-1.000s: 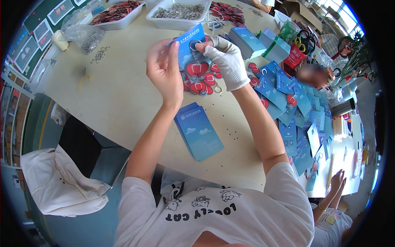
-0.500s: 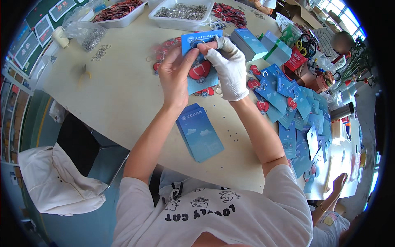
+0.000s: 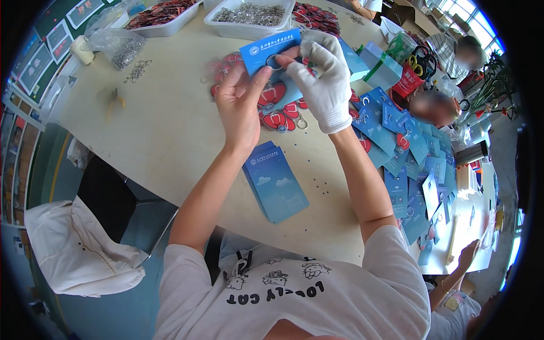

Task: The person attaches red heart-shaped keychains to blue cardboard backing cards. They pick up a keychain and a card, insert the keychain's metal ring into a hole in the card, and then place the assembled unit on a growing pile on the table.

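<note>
1. While the left hand (image 3: 242, 107) pinches the blue card (image 3: 266, 46) along its left side, the gloved right hand (image 3: 326, 85) closes thumb and finger at the metal key ring (image 3: 273, 61).
2. Both are raised beyond the card stack (image 3: 277, 184); the left grip probably steadies the card against the right.
3. Loose heart keychains (image 3: 276, 120) lie just beyond the stack, seemingly for easy reach.
4. Since half a second ago, the card has tilted and the glove has shifted rightward and farther from the stack.
</note>
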Motion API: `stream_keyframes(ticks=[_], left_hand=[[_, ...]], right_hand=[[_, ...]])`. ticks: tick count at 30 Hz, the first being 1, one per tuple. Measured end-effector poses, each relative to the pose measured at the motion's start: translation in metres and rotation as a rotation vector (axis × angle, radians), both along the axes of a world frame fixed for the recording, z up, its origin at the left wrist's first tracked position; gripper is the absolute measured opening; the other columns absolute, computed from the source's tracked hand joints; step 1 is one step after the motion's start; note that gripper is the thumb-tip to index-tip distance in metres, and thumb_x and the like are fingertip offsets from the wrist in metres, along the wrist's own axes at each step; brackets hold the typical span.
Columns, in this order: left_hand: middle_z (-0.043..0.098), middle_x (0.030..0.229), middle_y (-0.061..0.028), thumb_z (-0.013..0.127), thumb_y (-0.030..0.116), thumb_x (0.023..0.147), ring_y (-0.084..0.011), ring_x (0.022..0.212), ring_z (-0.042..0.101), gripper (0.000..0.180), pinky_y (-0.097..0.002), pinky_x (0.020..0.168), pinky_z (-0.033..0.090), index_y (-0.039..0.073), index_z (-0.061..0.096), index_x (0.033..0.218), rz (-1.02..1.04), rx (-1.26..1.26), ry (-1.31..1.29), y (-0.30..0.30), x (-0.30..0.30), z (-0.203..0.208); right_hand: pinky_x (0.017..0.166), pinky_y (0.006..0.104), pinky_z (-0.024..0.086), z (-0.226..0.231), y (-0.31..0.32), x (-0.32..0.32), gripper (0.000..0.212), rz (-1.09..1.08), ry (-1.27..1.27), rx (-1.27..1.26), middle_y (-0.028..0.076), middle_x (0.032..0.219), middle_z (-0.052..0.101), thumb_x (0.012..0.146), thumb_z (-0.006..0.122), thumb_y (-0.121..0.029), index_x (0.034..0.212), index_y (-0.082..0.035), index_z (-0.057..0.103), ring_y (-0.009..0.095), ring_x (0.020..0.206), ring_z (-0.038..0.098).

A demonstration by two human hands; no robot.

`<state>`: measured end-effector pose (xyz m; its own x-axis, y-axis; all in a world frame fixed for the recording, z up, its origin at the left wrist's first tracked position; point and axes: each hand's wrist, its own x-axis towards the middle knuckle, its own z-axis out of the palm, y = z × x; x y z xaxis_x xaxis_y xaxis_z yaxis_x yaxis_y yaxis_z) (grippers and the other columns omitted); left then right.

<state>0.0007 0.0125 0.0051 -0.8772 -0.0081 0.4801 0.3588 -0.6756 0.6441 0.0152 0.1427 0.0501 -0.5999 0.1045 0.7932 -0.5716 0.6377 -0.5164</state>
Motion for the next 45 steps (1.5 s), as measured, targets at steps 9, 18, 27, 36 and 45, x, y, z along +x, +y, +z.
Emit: stream_keyframes(ticks=[9,18,27,36,45], left_hand=[[0.063,0.109,-0.0041,0.062,0.004,0.089,-0.0099,0.100,0.058,0.024,-0.0274,0.091,0.045,0.003,0.059,0.113,-0.070,0.037,-0.048,0.008,0.003,0.005],[0.064,0.103,-0.0025,0.064,0.007,0.089,-0.0083,0.095,0.058,0.014,-0.0259,0.085,0.045,0.005,0.064,0.103,-0.026,0.022,-0.083,0.005,0.003,0.004],[0.063,0.103,-0.0021,0.062,0.009,0.091,-0.0077,0.093,0.057,0.013,-0.0260,0.086,0.045,0.004,0.063,0.103,-0.019,0.007,-0.028,0.001,0.004,0.005],[0.061,0.107,-0.0051,0.059,0.000,0.089,-0.0104,0.098,0.056,0.023,-0.0274,0.089,0.044,0.000,0.056,0.112,-0.024,0.018,0.011,0.002,0.000,0.003],[0.059,0.103,-0.0092,0.066,0.024,0.087,-0.0170,0.094,0.057,0.033,-0.0316,0.080,0.047,0.001,0.055,0.108,0.015,-1.327,0.159,-0.067,0.011,0.003]], right_hand=[[0.061,0.0214,0.050,-0.004,-0.021,0.008,0.008,0.301,-0.250,-0.699,0.002,0.086,0.060,0.080,0.069,-0.005,0.084,0.000,0.064,0.006,0.069,0.055],[0.061,0.0207,0.050,-0.001,-0.026,0.015,0.009,0.368,-0.278,-0.735,0.004,0.082,0.066,0.082,0.067,-0.004,0.088,0.002,0.063,0.006,0.069,0.058],[0.064,0.0224,0.050,0.005,-0.028,0.020,0.011,0.315,-0.312,-0.676,0.006,0.085,0.066,0.081,0.062,0.000,0.092,0.003,0.062,0.008,0.071,0.060],[0.080,0.0252,0.050,-0.003,-0.026,0.008,0.040,0.385,-0.219,-0.576,0.010,0.099,0.058,0.078,0.055,0.011,0.114,0.001,0.039,0.014,0.092,0.059],[0.074,0.0257,0.051,0.033,0.118,0.032,0.052,0.198,-0.658,0.104,0.007,0.101,0.062,0.077,0.058,0.002,0.128,-0.003,0.048,0.012,0.086,0.060]])
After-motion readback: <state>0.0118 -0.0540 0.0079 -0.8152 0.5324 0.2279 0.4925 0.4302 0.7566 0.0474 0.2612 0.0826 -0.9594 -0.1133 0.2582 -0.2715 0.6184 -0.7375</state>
